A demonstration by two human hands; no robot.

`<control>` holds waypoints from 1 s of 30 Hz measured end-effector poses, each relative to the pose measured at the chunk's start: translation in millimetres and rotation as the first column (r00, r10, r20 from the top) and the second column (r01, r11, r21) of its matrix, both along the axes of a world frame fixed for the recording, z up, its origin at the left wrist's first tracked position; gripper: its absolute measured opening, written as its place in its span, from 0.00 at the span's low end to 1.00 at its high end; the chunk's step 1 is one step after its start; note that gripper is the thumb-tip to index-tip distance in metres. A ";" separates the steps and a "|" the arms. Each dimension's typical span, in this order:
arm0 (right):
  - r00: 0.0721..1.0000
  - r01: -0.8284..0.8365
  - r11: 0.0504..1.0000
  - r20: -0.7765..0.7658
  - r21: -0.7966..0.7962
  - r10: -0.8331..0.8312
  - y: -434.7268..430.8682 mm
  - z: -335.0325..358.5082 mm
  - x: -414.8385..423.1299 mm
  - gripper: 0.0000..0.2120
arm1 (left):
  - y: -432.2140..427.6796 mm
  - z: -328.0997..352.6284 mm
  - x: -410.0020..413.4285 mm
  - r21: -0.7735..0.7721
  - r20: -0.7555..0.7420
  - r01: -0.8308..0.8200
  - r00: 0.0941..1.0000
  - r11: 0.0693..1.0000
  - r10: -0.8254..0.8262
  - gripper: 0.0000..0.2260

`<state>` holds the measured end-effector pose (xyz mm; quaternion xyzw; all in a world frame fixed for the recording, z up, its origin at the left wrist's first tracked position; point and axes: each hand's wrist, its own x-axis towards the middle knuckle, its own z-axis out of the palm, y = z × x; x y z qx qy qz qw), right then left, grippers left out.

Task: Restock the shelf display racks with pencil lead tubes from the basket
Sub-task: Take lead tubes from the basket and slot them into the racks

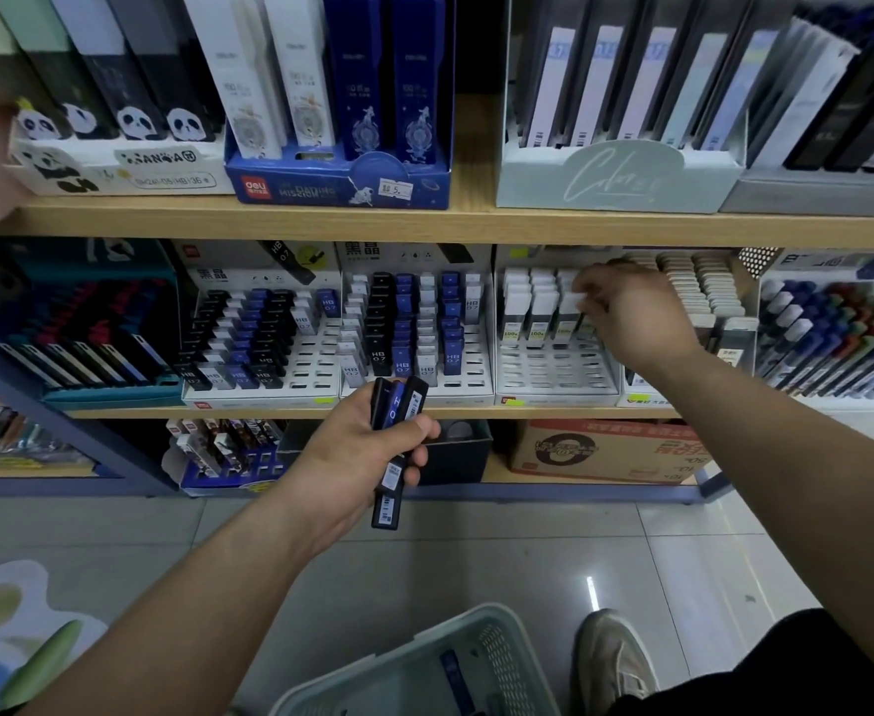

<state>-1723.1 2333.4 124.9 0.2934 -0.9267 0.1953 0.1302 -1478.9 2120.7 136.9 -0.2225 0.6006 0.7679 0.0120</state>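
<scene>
1. Head view: left hand (367, 447) grips a fan of dark and blue lead tubes (397, 405), held just under the racks, probably as ready stock for feeding the slots.
2. Right hand (631, 312) reaches into the white rack (553, 366), fingers curled among white-capped tubes; the knuckles hide whether they pinch one.
3. Basket (507, 658) sits below both forearms, cut off by the frame edge, its contents mostly unseen.

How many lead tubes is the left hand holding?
3 tubes show in the left hand: a black tube, a blue tube and a second black tube, side by side; more may be hidden.
</scene>
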 end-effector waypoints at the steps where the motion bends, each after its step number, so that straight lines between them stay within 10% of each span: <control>1: 1.000 0.007 1.000 -0.014 0.009 -0.007 -0.1 -0.8 0.4 0.10 | -0.2 0.1 0.1 0.002 -0.003 -0.001 1.000 1.000 0.001 0.06; 9: 0.999 0.041 0.993 -0.007 0.106 -0.040 -2.3 9.4 14.6 0.11 | -5.7 1.8 4.3 -0.017 -0.022 0.008 1.000 1.000 -0.008 0.07; 13: 0.986 -0.060 0.989 0.149 -0.138 0.081 -28.4 38.0 61.5 0.06 | -9.2 4.3 8.4 -0.028 -0.033 0.030 0.999 0.999 -0.031 0.08; 17: 0.724 -0.261 0.906 0.553 -0.334 0.412 -65.6 47.2 116.6 0.06 | -9.9 6.9 12.8 -0.045 -0.037 0.045 0.998 0.998 -0.047 0.07; 30: 0.446 -0.204 0.855 0.732 -0.477 0.515 -82.1 44.0 129.7 0.09 | -14.6 10.8 24.1 -0.063 -0.042 0.106 0.993 0.992 -0.109 0.07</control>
